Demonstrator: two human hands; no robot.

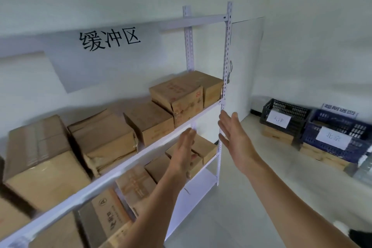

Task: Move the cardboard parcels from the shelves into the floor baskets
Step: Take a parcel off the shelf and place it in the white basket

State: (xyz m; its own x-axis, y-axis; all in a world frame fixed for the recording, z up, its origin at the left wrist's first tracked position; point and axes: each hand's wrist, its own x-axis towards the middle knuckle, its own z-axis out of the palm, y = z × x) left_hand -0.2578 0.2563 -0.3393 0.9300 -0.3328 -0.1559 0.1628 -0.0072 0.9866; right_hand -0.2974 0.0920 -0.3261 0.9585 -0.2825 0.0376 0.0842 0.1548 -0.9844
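Head view. wall lettering [109, 39]: 缓冲区. Floor baskets, two: black basket [298, 110], label 天津; blue basket [322, 125], label 北京. cardboard parcels [104, 137]: at least five on the middle shelf [141, 153], more below. left hand [184, 151], right hand [235, 135]: fingers straight, holding nothing.

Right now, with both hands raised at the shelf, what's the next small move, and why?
Probably carry both hands forward to clasp the end parcel: left hand and right hand are open, palms facing, holding nothing, just short of it.
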